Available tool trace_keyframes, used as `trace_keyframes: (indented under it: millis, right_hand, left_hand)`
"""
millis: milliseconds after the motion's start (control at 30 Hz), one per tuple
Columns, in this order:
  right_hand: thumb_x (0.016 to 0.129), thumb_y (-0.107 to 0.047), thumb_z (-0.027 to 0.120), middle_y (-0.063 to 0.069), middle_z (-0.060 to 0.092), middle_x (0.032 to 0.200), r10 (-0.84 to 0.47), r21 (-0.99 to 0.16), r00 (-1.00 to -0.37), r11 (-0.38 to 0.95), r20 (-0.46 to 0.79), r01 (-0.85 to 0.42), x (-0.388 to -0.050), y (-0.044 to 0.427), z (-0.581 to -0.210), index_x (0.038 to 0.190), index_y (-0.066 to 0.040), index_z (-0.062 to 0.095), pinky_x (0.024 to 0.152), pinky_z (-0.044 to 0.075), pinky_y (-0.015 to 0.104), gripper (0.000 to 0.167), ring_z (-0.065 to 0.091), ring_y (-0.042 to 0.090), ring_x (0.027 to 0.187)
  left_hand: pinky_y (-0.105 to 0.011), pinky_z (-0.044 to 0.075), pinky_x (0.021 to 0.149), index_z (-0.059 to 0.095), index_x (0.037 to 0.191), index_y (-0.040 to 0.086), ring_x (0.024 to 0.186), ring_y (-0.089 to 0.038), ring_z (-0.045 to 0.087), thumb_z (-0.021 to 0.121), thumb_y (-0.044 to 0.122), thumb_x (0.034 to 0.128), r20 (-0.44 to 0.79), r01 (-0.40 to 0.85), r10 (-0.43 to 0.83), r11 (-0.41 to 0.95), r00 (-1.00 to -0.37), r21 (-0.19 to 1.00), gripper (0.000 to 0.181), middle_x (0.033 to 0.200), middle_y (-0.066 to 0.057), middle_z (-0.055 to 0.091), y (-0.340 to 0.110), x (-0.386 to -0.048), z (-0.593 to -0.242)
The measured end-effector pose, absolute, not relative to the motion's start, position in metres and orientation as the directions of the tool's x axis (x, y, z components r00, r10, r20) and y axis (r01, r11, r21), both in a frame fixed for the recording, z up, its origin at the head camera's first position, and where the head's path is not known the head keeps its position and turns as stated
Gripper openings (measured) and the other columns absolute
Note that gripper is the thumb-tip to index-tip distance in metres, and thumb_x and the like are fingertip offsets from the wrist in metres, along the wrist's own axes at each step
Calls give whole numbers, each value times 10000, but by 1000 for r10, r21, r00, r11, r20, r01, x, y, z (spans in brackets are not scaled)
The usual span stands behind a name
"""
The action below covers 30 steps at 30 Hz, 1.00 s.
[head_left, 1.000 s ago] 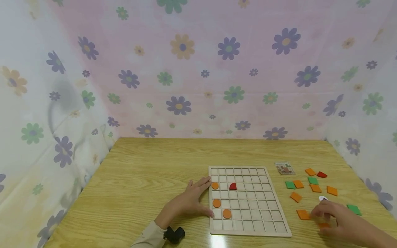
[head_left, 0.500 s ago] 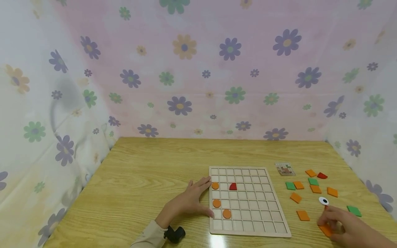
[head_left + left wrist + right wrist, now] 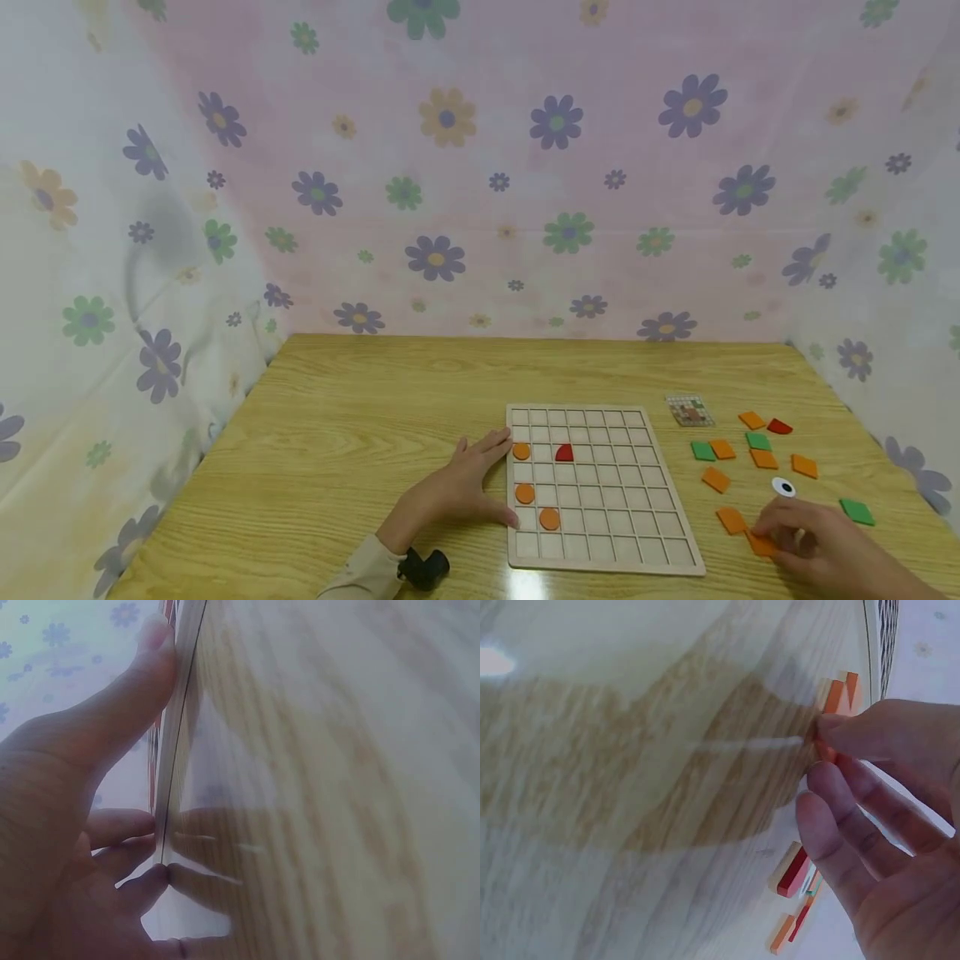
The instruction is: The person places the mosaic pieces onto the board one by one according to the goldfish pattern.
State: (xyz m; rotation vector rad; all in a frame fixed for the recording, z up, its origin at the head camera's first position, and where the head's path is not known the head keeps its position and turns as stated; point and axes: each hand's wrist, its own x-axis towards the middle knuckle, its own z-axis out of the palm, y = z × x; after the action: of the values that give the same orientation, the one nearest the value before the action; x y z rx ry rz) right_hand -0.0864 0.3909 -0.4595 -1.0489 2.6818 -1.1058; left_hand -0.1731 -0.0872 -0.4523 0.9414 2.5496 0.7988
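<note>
My left hand point(image 3: 457, 489) rests along the left edge of the wooden grid board point(image 3: 592, 562), fingers and thumb spread and touching its rim; the left wrist view shows the same hand point(image 3: 82, 795) against the board's edge. Right of the board, my right hand point(image 3: 821, 542) pinches an orange square tile point(image 3: 762, 544) low at the table, its corner by another orange tile point(image 3: 731, 521). In the right wrist view, the thumb and a finger of that hand point(image 3: 885, 802) hold the orange tile point(image 3: 826, 752). Three orange discs point(image 3: 550, 519) and a red quarter piece point(image 3: 565, 452) lie on the board.
A small pattern card point(image 3: 690, 410) lies behind several loose orange tiles point(image 3: 804, 466), green tiles point(image 3: 857, 512) and a red piece point(image 3: 780, 427). A white eye disc point(image 3: 783, 487) is beyond my right hand. Flowered cloth point(image 3: 525, 208) surrounds the table.
My right hand has moved left with the orange tile, close to the neighbouring orange tile, which has turned slightly. My left hand has stayed at the board's edge.
</note>
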Motion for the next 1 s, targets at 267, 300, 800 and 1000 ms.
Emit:
trace_keyframes:
  millis: [267,300,800,1000]
  right_hand:
    - [760,125,683,-132,585,869,-563,-640,-808,560,172,-526,-86,384,-455,937,-142,636,446,418,204,323,489,-4,622]
    - [752,132,684,-127,588,869,-561,-637,-809,561,178,-529,-86,383,-454,934,-134,637,446,419,206,325,493,-4,625]
    - [681,185,711,-68,604,921,-550,-577,-760,514,347,-635,-105,362,-443,939,-110,682,493,488,170,393,553,10,690]
    - [688,170,716,-36,603,897,-580,-573,-730,479,362,-665,-115,343,-439,944,-97,673,502,500,172,372,577,13,701]
  left_hand:
    - [-554,24,1124,255,1508,104,1436,-210,117,735,592,703,-84,506,677,621,-731,599,1057,1574,-13,149,-88,-173,-452]
    - [-555,24,1124,254,1509,104,1436,-207,117,734,595,702,-84,507,677,621,-731,597,1059,1575,-13,147,-88,-173,-452]
    - [-564,43,1121,248,1511,112,1436,-194,120,703,638,701,-64,534,682,625,-729,569,1068,1575,-6,142,-89,-175,-457]
    - [-567,42,1120,257,1508,108,1436,-186,117,708,634,699,-63,534,684,621,-727,574,1065,1575,0,143,-89,-176,-457]
